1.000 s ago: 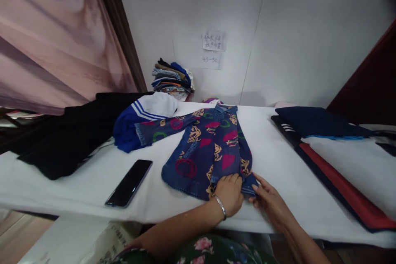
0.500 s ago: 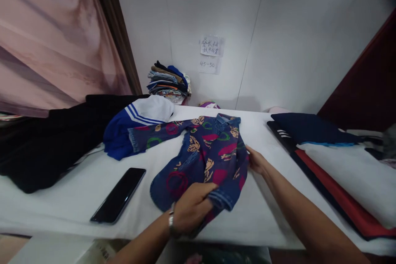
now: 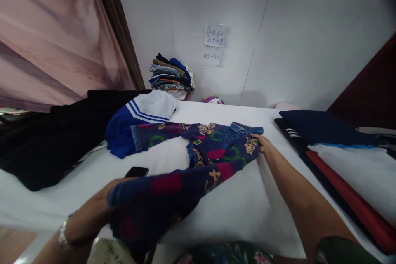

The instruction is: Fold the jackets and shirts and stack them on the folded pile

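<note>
A dark blue denim shirt (image 3: 213,142) with a magenta, green and tan print lies partly spread on the white table. Its collar (image 3: 244,129) faces the far right, and one sleeve stretches left toward a blue and white garment (image 3: 140,117). My right hand (image 3: 261,143) pinches the shirt at the shoulder, just below the collar. At the near left, my left hand (image 3: 95,206) grips the end of the other sleeve, drawn out toward me and blurred by motion. Cloth covers most of its fingers. A black phone (image 3: 137,171) is partly hidden behind that sleeve.
Black clothing (image 3: 55,140) is heaped at the left. Folded garments (image 3: 328,132) are stacked along the right side of the white table (image 3: 235,206). At the back, a pile of folded clothes (image 3: 170,76) stands near the wall, with handwritten paper signs (image 3: 215,41) above.
My left hand has pulled the sleeve toward the near left, so it now stretches out and covers part of the phone. My right hand has shifted up to the shoulder by the collar.
</note>
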`<state>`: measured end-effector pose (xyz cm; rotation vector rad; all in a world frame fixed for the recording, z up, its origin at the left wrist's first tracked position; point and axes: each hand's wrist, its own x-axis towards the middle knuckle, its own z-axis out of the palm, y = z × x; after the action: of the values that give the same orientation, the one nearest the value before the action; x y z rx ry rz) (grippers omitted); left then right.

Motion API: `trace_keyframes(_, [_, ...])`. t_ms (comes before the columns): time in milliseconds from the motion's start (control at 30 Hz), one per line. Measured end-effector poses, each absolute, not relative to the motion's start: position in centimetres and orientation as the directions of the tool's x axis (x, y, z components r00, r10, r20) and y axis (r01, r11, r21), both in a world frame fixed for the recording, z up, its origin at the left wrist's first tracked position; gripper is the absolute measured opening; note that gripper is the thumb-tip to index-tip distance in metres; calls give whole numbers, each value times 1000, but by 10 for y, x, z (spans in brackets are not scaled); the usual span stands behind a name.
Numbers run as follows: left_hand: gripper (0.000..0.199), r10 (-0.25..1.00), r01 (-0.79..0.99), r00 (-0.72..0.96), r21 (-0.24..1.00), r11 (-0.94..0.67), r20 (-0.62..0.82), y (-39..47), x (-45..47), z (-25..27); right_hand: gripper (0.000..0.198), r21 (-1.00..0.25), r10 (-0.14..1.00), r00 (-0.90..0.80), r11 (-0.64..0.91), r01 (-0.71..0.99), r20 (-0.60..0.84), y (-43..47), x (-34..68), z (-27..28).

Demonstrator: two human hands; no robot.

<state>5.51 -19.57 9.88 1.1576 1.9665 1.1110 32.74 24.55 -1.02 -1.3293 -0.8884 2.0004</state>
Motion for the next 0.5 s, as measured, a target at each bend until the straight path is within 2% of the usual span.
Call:
trace_keyframes(67, [39, 824, 309, -563, 908, 284, -66, -174, 28, 94, 8, -795, 796, -294, -586, -155, -530, 241, 356, -2])
trace_keyframes(167, [39, 785, 376, -615, 904, 204, 78, -155, -1, 96, 11, -827, 880, -162, -476, -300, -447, 221, 413, 4])
trace_keyframes(233, [35, 811, 449, -568, 879, 159, 143, -152, -8, 104, 16, -853, 917, -74, -393, -342, -393, 196, 452, 0])
trace_keyframes(400, [25, 954, 501, -296, 857, 121, 38, -132, -3, 126, 25, -866, 886, -85, -464, -188, -456, 134, 505, -17])
trace_keyframes(500, [23, 936, 487, -346, 864, 128, 56, -94, -13, 128, 19, -861, 891, -59, -450, -238, -450, 133, 498, -13])
